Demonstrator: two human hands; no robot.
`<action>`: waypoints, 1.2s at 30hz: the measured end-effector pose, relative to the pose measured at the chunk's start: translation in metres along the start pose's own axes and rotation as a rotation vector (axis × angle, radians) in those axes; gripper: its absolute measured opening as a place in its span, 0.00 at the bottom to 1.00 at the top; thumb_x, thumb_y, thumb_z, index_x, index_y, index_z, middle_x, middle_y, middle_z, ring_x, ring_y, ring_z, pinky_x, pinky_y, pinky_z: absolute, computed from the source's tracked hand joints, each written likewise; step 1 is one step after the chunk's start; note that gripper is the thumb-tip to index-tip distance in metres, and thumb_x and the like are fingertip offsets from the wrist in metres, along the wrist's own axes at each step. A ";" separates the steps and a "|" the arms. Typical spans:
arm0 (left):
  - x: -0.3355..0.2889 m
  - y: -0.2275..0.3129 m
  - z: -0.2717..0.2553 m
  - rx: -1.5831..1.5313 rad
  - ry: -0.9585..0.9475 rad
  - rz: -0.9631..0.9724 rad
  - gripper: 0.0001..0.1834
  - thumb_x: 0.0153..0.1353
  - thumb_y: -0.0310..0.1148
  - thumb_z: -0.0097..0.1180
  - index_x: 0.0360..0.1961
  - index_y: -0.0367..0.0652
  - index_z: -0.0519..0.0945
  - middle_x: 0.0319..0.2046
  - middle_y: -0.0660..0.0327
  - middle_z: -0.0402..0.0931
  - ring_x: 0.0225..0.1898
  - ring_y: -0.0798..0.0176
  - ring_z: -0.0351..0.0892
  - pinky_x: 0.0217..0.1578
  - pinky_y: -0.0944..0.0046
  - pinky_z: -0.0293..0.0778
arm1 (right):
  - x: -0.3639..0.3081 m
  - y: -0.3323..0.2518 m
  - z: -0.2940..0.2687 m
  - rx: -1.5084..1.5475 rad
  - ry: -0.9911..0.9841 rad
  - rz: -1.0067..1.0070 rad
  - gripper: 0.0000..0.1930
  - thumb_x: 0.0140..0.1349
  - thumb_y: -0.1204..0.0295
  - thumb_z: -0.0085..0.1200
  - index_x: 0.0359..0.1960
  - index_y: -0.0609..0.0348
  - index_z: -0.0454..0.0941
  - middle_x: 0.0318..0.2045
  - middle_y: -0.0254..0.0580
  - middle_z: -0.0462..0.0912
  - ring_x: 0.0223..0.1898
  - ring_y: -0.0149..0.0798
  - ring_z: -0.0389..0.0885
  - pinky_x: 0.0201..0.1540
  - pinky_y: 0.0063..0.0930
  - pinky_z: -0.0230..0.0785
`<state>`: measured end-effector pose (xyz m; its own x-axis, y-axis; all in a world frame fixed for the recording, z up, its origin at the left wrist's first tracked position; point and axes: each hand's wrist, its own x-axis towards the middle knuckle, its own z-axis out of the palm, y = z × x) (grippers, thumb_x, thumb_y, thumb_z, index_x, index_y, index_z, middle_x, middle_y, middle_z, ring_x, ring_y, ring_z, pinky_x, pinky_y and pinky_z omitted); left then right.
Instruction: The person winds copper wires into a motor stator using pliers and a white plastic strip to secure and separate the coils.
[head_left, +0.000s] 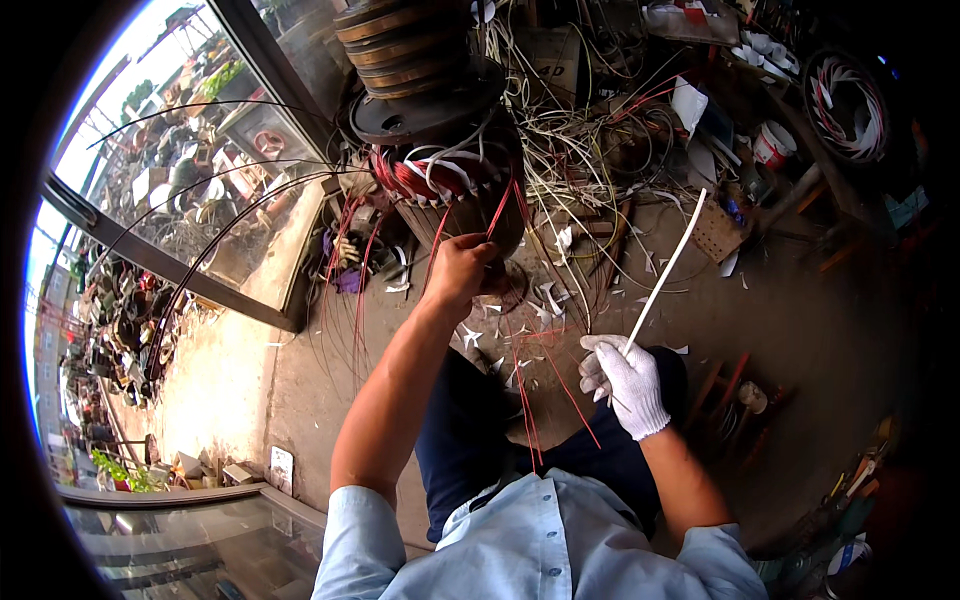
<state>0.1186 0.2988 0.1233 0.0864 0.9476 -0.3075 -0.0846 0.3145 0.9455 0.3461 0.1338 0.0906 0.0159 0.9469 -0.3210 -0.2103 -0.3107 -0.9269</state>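
Note:
A motor stator (440, 215) stands in front of me, its red windings (405, 175) laced with white strips around the top. My left hand (465, 268), bare, is closed at the near side of the stator. It pinches red wires (502, 208) that come down from the windings, and thin loose ends hang below it toward my lap. My right hand (628, 385) wears a white knit glove. Closed in it is a long, thin white tube (668, 270), tilted up and away to the right. Its lower end is hidden in the glove.
A black round flange (420, 110) with a brown ribbed stack (400, 45) sits above the stator. Tangled pale wires (580, 130) lie behind it. White scraps (545, 300) litter the floor. A glass door frame (190, 275) stands left; a wire coil (848, 105) is far right.

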 end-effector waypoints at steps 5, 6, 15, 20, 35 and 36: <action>-0.001 -0.005 -0.012 0.161 -0.117 0.133 0.18 0.68 0.30 0.51 0.54 0.29 0.75 0.25 0.62 0.73 0.19 0.70 0.72 0.19 0.68 0.73 | 0.001 0.003 0.002 -0.035 -0.028 -0.032 0.13 0.73 0.68 0.45 0.50 0.60 0.78 0.30 0.34 0.83 0.26 0.24 0.80 0.27 0.16 0.72; -0.001 -0.006 -0.017 0.189 -0.141 0.162 0.18 0.69 0.30 0.51 0.54 0.29 0.75 0.23 0.64 0.72 0.18 0.71 0.70 0.18 0.69 0.70 | 0.001 0.002 0.002 -0.038 -0.033 -0.038 0.13 0.73 0.68 0.45 0.50 0.60 0.78 0.30 0.34 0.83 0.26 0.24 0.80 0.27 0.16 0.72; -0.040 -0.002 -0.012 0.276 -0.097 0.292 0.17 0.73 0.34 0.48 0.55 0.33 0.76 0.18 0.70 0.63 0.14 0.78 0.59 0.13 0.73 0.56 | 0.079 -0.065 0.031 -0.167 0.077 -0.387 0.11 0.70 0.71 0.52 0.49 0.60 0.81 0.28 0.34 0.83 0.24 0.22 0.78 0.27 0.16 0.71; -0.108 -0.013 0.012 0.166 -0.163 0.216 0.18 0.74 0.35 0.45 0.56 0.32 0.75 0.17 0.73 0.62 0.13 0.79 0.57 0.14 0.75 0.55 | 0.198 -0.114 0.060 -0.598 0.178 -0.557 0.17 0.65 0.59 0.58 0.43 0.61 0.84 0.25 0.32 0.82 0.21 0.24 0.74 0.24 0.22 0.68; -0.176 -0.087 0.030 -0.126 -0.316 0.230 0.40 0.72 0.57 0.43 0.69 0.31 0.60 0.45 0.63 0.74 0.35 0.69 0.75 0.35 0.69 0.74 | 0.202 -0.124 0.062 -1.034 0.170 -0.506 0.15 0.58 0.62 0.51 0.36 0.59 0.84 0.31 0.57 0.84 0.37 0.59 0.82 0.42 0.44 0.74; -0.175 -0.092 0.023 -0.141 -0.256 0.211 0.40 0.72 0.58 0.42 0.69 0.31 0.61 0.44 0.63 0.74 0.35 0.68 0.76 0.35 0.69 0.74 | 0.164 -0.117 0.071 -0.855 0.119 -0.396 0.14 0.59 0.65 0.51 0.38 0.60 0.84 0.30 0.55 0.84 0.35 0.53 0.83 0.40 0.41 0.75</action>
<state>0.1342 0.1026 0.0924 0.2972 0.9533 -0.0536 -0.2617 0.1353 0.9556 0.3037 0.3315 0.1598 0.0424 0.9964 0.0731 0.6178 0.0313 -0.7857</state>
